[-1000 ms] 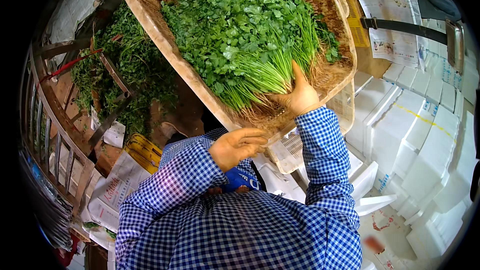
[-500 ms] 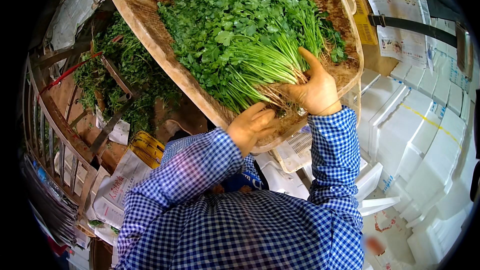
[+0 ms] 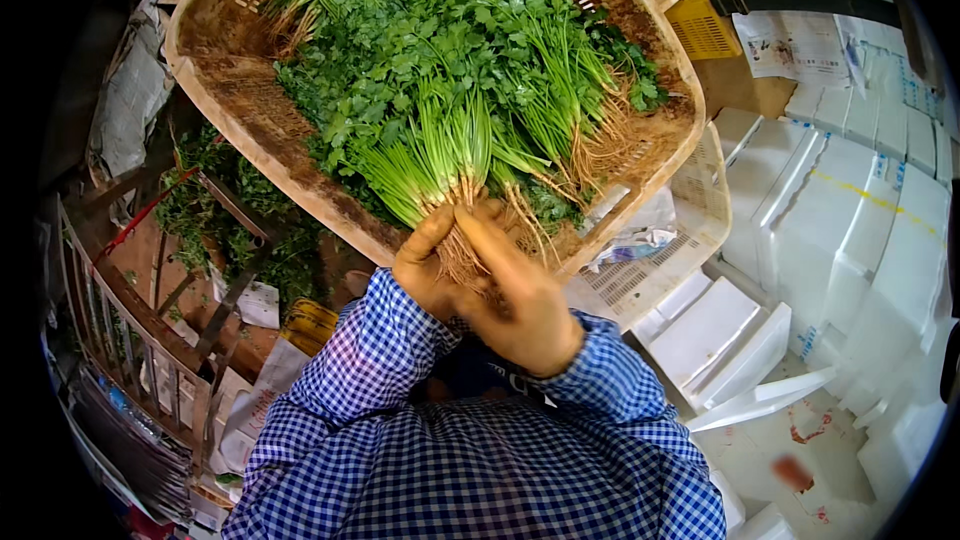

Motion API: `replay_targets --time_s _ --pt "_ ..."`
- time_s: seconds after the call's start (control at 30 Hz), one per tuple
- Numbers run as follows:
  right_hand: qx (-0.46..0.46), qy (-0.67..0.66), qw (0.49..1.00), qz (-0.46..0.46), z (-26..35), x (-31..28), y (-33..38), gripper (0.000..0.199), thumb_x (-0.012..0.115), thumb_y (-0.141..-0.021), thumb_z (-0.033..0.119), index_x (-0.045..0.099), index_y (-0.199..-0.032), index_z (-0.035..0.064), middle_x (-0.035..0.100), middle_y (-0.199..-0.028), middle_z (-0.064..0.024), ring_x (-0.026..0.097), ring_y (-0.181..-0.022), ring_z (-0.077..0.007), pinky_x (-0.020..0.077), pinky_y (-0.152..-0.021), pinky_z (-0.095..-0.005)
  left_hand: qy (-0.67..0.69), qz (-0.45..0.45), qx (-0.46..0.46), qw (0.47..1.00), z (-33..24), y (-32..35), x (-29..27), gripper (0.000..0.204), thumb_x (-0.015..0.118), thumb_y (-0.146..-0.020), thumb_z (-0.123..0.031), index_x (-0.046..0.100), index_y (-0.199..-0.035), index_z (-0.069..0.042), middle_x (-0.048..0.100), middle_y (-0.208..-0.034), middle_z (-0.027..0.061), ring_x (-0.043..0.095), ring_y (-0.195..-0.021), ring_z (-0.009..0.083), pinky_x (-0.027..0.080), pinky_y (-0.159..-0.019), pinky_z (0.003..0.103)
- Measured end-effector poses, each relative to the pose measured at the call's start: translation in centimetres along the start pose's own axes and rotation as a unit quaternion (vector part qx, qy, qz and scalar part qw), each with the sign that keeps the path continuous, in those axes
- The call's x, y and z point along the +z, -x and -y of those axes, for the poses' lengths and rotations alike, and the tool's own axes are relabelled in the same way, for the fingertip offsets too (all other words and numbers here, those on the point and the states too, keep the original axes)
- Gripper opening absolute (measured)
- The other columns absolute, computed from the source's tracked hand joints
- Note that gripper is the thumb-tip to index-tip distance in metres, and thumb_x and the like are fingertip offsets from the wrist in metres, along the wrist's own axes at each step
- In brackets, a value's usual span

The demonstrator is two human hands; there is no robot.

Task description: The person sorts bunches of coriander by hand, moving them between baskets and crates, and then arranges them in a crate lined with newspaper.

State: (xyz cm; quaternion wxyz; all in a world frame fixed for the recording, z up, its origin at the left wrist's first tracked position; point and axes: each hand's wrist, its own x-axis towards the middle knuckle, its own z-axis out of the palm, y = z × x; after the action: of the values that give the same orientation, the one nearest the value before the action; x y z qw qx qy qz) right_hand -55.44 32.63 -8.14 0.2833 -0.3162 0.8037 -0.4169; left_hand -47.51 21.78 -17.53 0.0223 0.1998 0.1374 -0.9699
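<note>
A bunch of coriander (image 3: 450, 145) lies on the near side of a large, soiled plastic crate (image 3: 235, 130), its brown roots toward me. My left hand (image 3: 422, 265) is closed around the root end from the left. From the right, my right hand (image 3: 522, 295) grips the same end, its fingers partly hidden and slightly blurred. Both thumbs and fingers meet where the pale stems join the roots. More coriander (image 3: 440, 30) fills the crate beyond, leaves piled in the middle. Another root cluster (image 3: 600, 145) rests to the right of my bunch.
White foam boxes (image 3: 850, 200) are stacked at the right. Another pale plastic crate (image 3: 715, 190) is under the large one. At the left, loose greens (image 3: 235, 210) lie by a rusty metal frame (image 3: 125, 310). A yellow crate (image 3: 700, 10) stands at the far right.
Both hands have drawn the bunch's root end left and toward me, turning its stems to point away. My right hand has come down beside my left. The view has shifted slightly.
</note>
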Motion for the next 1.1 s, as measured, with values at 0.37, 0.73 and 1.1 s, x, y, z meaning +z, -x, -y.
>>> replay_targets --time_s 0.37,0.73,1.1 --pt "0.067 0.338 0.932 -0.114 -11.4 -3.0 -5.4 0.036 0.072 -0.088 0.021 0.068 -0.121 0.0082 0.069 -0.116 -0.0154 0.068 -0.099 -0.0303 0.0571 -0.083 -0.0397 0.012 -0.051 -0.029 0.998 -0.8 0.2 -0.4 0.057 0.065 -0.096 -0.015 0.041 -0.143 0.006 0.067 -0.118 0.0158 0.07 -0.084 0.0204 0.052 -0.104 0.041" --pt "0.121 0.245 0.957 -0.097 -12.1 -3.4 -4.7 0.029 0.064 -0.092 0.011 0.066 -0.119 -0.0001 0.067 -0.113 -0.0234 0.067 -0.101 -0.0325 0.0555 -0.089 -0.0416 -0.123 -0.121 -0.061 0.983 -0.2 0.6 -0.1 0.06 0.066 -0.096 -0.027 0.044 -0.147 -0.006 0.062 -0.135 0.01 0.066 -0.102 0.0199 0.045 -0.11 0.042" --pt "0.047 0.42 0.903 0.075 -3.6 -0.8 -0.4 0.058 0.058 -0.084 0.007 0.047 -0.14 -0.0047 0.069 -0.085 -0.0117 0.068 -0.067 -0.0226 0.0551 -0.059 -0.0377 -0.117 -0.179 -0.097 0.972 2.2 -1.9 -0.6 0.069 0.067 -0.091 -0.037 0.042 -0.149 -0.012 0.053 -0.142 0.016 0.049 -0.131 0.034 0.039 -0.114 0.052"
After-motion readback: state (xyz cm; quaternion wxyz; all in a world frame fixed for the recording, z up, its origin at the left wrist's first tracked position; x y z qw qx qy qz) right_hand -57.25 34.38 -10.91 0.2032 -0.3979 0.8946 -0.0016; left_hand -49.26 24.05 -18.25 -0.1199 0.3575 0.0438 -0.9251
